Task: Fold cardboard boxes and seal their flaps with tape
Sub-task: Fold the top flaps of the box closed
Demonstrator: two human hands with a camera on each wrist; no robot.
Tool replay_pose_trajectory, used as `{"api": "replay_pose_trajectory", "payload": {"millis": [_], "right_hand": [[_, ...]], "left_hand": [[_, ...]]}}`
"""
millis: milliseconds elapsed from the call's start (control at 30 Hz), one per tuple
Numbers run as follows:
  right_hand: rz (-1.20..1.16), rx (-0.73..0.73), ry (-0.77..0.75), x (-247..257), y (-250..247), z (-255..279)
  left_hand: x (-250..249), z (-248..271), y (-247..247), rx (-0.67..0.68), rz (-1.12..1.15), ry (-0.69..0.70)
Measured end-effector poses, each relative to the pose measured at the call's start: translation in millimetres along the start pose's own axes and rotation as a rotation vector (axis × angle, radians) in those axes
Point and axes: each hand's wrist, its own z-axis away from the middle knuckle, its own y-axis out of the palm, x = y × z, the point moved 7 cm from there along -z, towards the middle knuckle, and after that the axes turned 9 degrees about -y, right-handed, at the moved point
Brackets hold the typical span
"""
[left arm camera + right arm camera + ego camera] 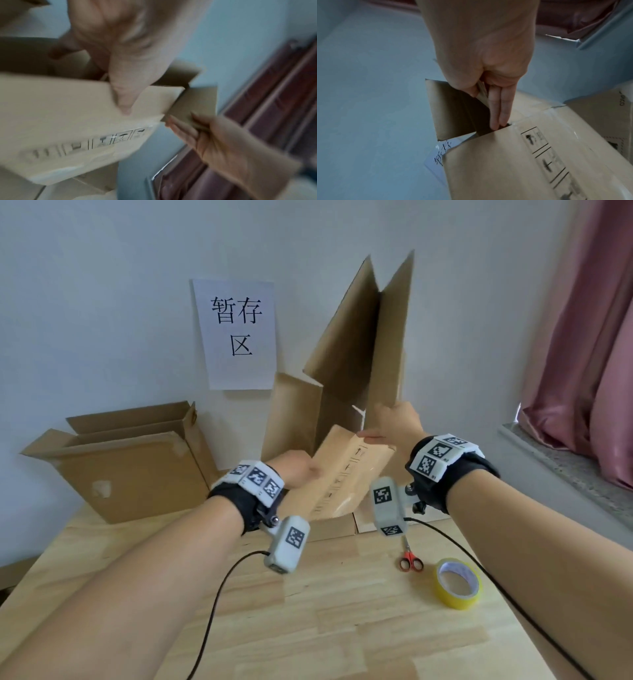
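I hold a flattened brown cardboard box (346,474) up over the far side of the wooden table (342,628), its panels partly spread. Printed handling symbols run along its near panel (102,143) (544,155). My left hand (301,470) grips the near panel's left edge, thumb (123,97) on the outer face. My right hand (390,426) pinches a tall flap (387,354) that stands upward, thumb on one side and straight fingers (500,108) on the other. A yellow tape roll (459,582) lies on the table at the right.
Red-handled scissors (410,559) lie beside the tape. An open cardboard box (137,470) sits at the back left, more flat cardboard (291,416) leans on the wall under a paper sign (238,333). A pink curtain (589,337) and window sill are at the right.
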Motion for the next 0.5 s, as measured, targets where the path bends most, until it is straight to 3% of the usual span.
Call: {"api": "replay_pose_trajectory", "payload": {"millis": [100,200,300,400,500], "right_hand": [[-0.132,0.014,-0.003,9.7,-6.7,1.9],[-0.134,0.076,-0.112,21.1,-4.7,0.0],[-0.116,0.086,-0.157,11.4,-11.5,-1.3],[-0.125,-0.072,-0.196,3.0,-37.0,-1.9],[0.062,-0.158,-0.275,16.6,-57.5,-1.9]], "left_hand": [[9.7,8.0,-36.7,-0.237,0.155,0.011],[8.9,11.2,-71.6,-0.430,0.167,0.025],[3.9,1.8,-98.4,-0.489,0.205,0.074],[-2.0,-8.4,-116.1,-0.482,0.244,0.085],[-15.2,-13.9,-117.6,-0.488,0.299,0.123]]}}
